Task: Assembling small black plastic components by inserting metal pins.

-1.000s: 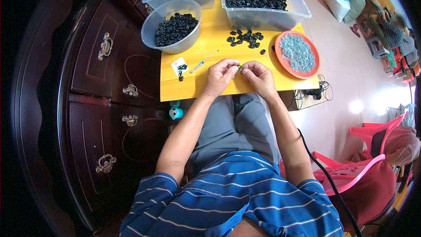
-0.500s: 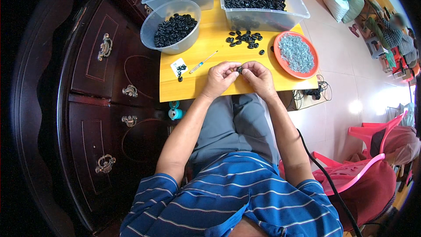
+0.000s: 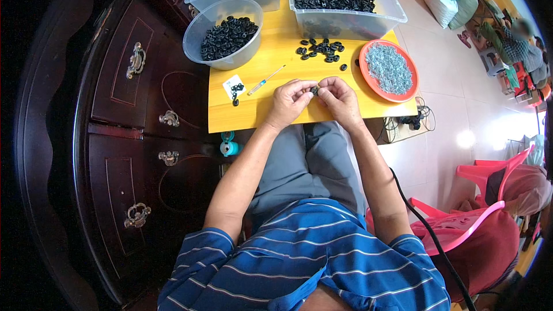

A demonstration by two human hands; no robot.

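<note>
A small black ring [image 3: 314, 90] sits pinched between the fingertips of both hands, just above the near edge of the yellow table [image 3: 276, 57]. The left hand [image 3: 290, 102] holds it from the left side, the right hand [image 3: 340, 99] from the right; both grips are narrow and equally near. Its long axis is too small to tell. Loose black rings [image 3: 320, 50] lie beyond, the orange plate [image 3: 368, 80] of grey pieces to the right, a small screwdriver [image 3: 265, 80] to the left.
</note>
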